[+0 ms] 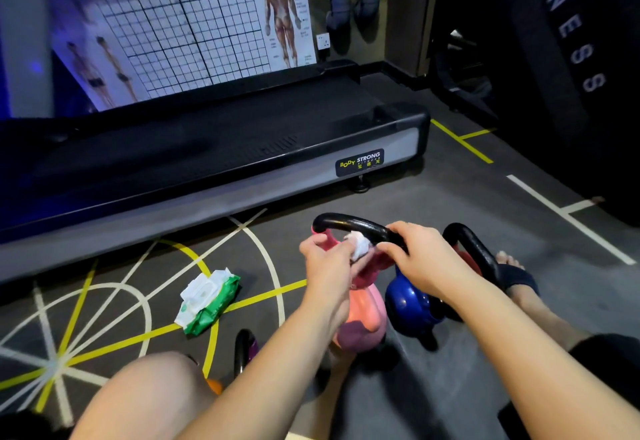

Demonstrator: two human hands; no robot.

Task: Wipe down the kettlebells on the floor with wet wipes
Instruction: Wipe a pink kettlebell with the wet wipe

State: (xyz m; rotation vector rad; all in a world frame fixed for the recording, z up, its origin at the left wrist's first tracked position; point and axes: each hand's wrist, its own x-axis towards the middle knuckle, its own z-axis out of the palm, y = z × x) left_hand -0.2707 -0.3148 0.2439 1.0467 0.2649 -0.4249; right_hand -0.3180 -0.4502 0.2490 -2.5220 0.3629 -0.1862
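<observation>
1. a pink rubber-coated kettlebell with a glossy black loop handle (367,315) sits low on the dark gym floor (450,197), between the person's legs, with its handle toward twelve o'clock.
2. the left hand (323,259) has its fingers bunched tight round a crumpled white wet wipe (358,244) and presses it against the underside of that black handle, near the middle.
3. the right hand (419,259) is at three o'clock of the wipe. its fingers are curled over the handle's right end, gripping it.
4. a round glossy blue kettlebell (410,301) stands just beside the pink one at three o'clock, partly under the right forearm.
5. a third kettlebell with a black handle and a reddish body (467,239) is at one o'clock of the blue one, its body mostly hidden behind the right wrist.
6. a soft green and white pack of wet wipes (207,301) lies at nine o'clock, well apart from the kettlebells, across a yellow floor line.
7. a small black-handled kettlebell with a purple patch (244,349) peeks out at seven o'clock, by the left knee.
8. a long black and grey treadmill deck (207,162) runs across at twelve o'clock, and a foot in a dark sandal (516,273) rests at three o'clock.
</observation>
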